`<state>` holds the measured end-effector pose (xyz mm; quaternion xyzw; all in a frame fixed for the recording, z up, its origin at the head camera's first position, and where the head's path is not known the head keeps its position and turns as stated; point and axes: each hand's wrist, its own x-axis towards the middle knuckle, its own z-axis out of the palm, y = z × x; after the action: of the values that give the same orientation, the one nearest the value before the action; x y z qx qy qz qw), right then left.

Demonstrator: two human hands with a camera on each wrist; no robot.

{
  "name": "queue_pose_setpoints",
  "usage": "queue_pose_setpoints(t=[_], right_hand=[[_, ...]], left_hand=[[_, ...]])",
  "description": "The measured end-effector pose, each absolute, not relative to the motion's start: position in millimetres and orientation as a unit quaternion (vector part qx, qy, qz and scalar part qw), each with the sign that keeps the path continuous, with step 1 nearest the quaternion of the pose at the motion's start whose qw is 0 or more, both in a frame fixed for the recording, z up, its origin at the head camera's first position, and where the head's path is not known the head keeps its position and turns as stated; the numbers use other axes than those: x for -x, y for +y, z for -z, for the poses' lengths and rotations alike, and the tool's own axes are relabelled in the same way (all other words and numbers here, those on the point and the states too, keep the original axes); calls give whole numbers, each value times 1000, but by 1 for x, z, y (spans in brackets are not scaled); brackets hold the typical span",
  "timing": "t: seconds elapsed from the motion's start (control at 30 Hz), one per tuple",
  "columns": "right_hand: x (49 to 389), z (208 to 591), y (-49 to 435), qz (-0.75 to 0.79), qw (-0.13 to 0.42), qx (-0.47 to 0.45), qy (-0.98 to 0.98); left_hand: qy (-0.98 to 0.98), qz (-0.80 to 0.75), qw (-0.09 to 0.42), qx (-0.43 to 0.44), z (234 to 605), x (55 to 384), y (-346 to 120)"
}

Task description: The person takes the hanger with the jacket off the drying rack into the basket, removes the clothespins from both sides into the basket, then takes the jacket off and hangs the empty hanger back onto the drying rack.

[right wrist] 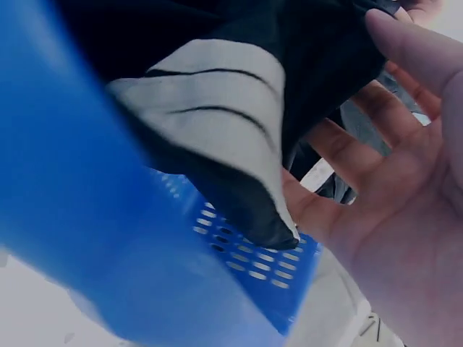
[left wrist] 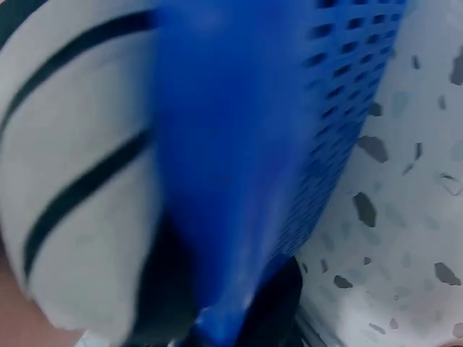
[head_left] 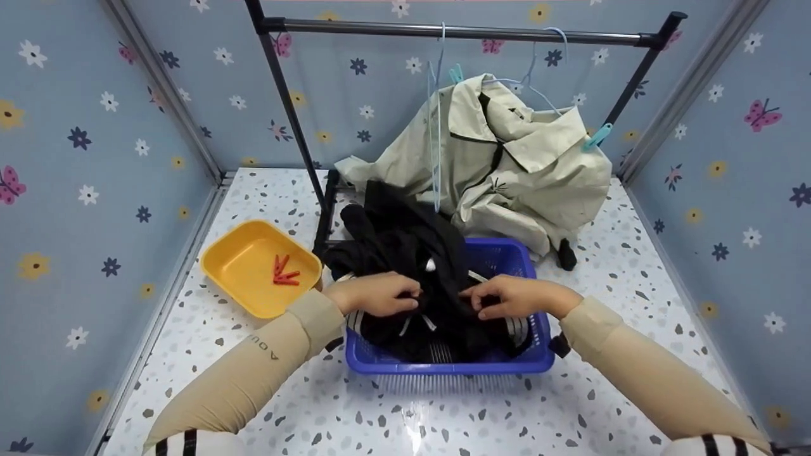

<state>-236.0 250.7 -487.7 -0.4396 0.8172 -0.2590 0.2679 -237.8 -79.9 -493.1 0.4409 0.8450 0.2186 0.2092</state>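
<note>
A black garment [head_left: 405,250] with white stripes and a white drawstring lies bunched in a blue basket [head_left: 450,367], part of it spilling over the far left side. My left hand [head_left: 379,294] grips the cloth near the middle with curled fingers; the left wrist view hides that hand behind the basket wall and striped cloth. With thumb above and fingers below, my right hand [right wrist: 391,152] pinches the black cloth, and a striped piece [right wrist: 217,94] hangs beside it. Both hands are above the basket, a short gap apart.
Behind the basket, a beige jacket [head_left: 532,183] hangs on a rack [head_left: 469,30] with turquoise clothespins [head_left: 597,136] at its shoulders. A bare light-blue hanger [head_left: 437,139] hangs left of it. At left stands a yellow tub [head_left: 234,259] holding red clothespins [head_left: 286,277].
</note>
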Motion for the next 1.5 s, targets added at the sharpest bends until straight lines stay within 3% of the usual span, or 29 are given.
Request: queue_pose_setpoints(t=[0.2,0.43,0.53,0.67,0.97,1.5], right_hand=[[239,487,246,229,271,436,827],[254,460,246,296,205,380,852],[263,451,243,317,169,344,867],[278,449,234,355,139,303,874],[305,462,210,399,161,285,857],[325,484,181,336,85,306,887]], left_hand=[[845,-224,195,-445,494,238,-82],[853,-312,76,-412,474,254,-105],[866,-328,56,-374,465,265,-122],[885,-337,88,-310,458,277,-149],[894,-347,177,-222,478,288,-185],[891,-348,185,-224,500,292,-178]])
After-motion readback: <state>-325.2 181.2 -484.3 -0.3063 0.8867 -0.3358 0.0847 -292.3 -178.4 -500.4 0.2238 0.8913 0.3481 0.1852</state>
